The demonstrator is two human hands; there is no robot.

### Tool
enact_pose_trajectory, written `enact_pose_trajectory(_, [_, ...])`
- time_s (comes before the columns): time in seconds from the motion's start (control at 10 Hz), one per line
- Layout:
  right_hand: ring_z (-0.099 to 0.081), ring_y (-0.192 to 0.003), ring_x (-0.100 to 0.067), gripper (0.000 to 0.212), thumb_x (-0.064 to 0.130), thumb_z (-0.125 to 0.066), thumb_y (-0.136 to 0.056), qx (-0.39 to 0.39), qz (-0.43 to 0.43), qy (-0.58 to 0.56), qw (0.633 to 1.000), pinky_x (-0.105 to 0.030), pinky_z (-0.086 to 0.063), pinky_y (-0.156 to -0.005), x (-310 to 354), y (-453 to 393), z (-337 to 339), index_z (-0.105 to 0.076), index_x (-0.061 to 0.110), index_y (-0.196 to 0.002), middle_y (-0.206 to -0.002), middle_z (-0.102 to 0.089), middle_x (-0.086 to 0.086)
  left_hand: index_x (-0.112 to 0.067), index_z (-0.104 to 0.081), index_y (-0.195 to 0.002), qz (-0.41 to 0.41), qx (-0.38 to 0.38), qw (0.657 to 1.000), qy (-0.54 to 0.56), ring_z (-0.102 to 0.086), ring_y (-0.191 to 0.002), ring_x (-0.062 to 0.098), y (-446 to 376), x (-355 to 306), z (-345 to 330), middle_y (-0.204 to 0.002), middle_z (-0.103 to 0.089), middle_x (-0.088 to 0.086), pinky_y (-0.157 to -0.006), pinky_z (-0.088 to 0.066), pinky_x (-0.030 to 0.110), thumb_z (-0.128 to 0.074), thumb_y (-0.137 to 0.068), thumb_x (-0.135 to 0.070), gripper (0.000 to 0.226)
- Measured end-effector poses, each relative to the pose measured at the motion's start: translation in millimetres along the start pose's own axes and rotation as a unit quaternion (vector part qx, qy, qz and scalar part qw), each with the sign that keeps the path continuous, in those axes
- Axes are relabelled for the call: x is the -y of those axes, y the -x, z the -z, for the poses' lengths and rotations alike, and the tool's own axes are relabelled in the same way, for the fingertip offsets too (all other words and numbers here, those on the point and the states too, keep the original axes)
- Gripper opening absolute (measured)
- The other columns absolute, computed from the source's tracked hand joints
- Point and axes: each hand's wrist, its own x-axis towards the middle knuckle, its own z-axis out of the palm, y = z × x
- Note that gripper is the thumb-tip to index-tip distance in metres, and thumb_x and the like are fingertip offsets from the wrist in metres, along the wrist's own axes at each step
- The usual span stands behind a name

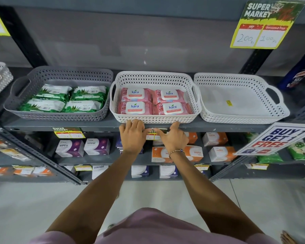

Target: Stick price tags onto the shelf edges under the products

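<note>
Below "kara" packs (153, 101), "SUPER MARKET" tag (154, 134).

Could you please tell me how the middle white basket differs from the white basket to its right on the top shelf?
The middle white basket holds four pink Kara wipe packs; the right white basket holds only a small yellow sticker. Both hands, left hand and right hand, press a price tag below the middle basket; no tag shows under the right one. Both share the same perforated, handled design.

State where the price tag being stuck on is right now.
The price tag is on the shelf edge below the white basket of pink wipes, between both hands.
</note>
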Motion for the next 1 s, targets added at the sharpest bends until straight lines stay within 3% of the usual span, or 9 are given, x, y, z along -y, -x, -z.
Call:
enact_pose_trajectory(0.2, [-0.067,-0.07,-0.031,0.076,0.077,-0.054,-0.066,0.004,-0.002,-0.003,1.0,-0.029,-0.037,-0.052,0,0,-1,-0.045,0.009,-0.098,-0.073,-0.069,-0.012,-0.017,-0.056,-0.074,0.01,0.016,1.0,0.005,-0.053,-0.076,0.025,0,-2,4,-0.074,-0.059,-0.001,-0.073,-0.038,0.04,-0.063,-0.083,-0.041,0.026])
enact_pose_trajectory(0.4, [-0.064,-0.07,-0.032,0.053,0.061,-0.059,-0.075,0.003,-0.011,-0.044,0.999,-0.025,-0.028,-0.047,-14,-5,4,-0.047,0.012,-0.092,-0.075,-0.069,-0.012,-0.018,-0.059,-0.069,-0.03,0.01,0.997,-0.064,-0.055,-0.066,0.022,-5,7,12,-0.065,-0.06,-0.004,-0.066,-0.043,0.034,-0.074,-0.074,-0.037,0.025])
enact_pose_trajectory(0.6, [-0.064,-0.076,-0.034,0.04,0.05,-0.056,-0.086,0.007,-0.034,-0.082,0.996,-0.029,-0.033,-0.05,-24,-4,8,-0.054,0.01,-0.087,-0.079,-0.07,-0.015,-0.015,-0.059,-0.07,-0.024,-0.007,0.999,-0.045,-0.056,-0.066,0.024,0,24,22,-0.067,-0.061,-0.002,-0.064,-0.043,0.035,-0.075,-0.077,-0.027,0.021])
enact_pose_trajectory(0.7, [-0.065,-0.071,-0.036,0.039,0.045,-0.046,-0.094,-0.02,0.028,-0.026,0.999,-0.03,-0.035,-0.051,-20,8,11,-0.057,0.008,-0.084,-0.074,-0.069,-0.016,-0.014,-0.058,-0.073,-0.03,-0.034,0.999,-0.026,-0.055,-0.066,0.026,1,35,31,-0.069,-0.062,0.001,-0.062,-0.042,0.037,-0.069,-0.083,-0.031,0.023])
enact_pose_trajectory(0.8, [-0.059,-0.047,-0.032,0.031,0.025,-0.053,-0.093,-0.086,0.099,-0.025,0.991,-0.023,-0.029,-0.046,-6,28,14,-0.055,0.007,-0.068,-0.052,-0.062,-0.013,-0.013,-0.058,-0.081,-0.035,-0.053,0.998,-0.002,-0.054,-0.071,0.027,1,38,41,-0.078,-0.064,0.005,-0.065,-0.04,0.038,-0.058,-0.091,-0.033,0.023])
enact_pose_trajectory(0.9, [-0.055,-0.047,-0.026,0.03,0.02,-0.053,-0.091,-0.132,0.141,-0.06,0.979,-0.023,-0.034,-0.042,5,34,20,-0.052,0.008,-0.063,-0.052,-0.057,-0.009,-0.014,-0.057,-0.087,-0.04,-0.084,0.996,0.003,-0.053,-0.074,0.027,-4,44,55,-0.082,-0.062,0.006,-0.067,-0.039,0.038,-0.048,-0.095,-0.031,0.021])
enact_pose_trajectory(1.0, [-0.056,-0.066,-0.025,0.029,0.02,-0.043,-0.095,-0.168,0.211,-0.092,0.959,-0.034,-0.051,-0.056,18,32,25,-0.058,0.005,-0.074,-0.07,-0.06,-0.01,-0.011,-0.055,-0.095,-0.025,-0.11,0.993,0.032,-0.056,-0.082,0.028,-10,46,69,-0.092,-0.062,0.009,-0.073,-0.036,0.038,-0.028,-0.099,-0.036,0.037])
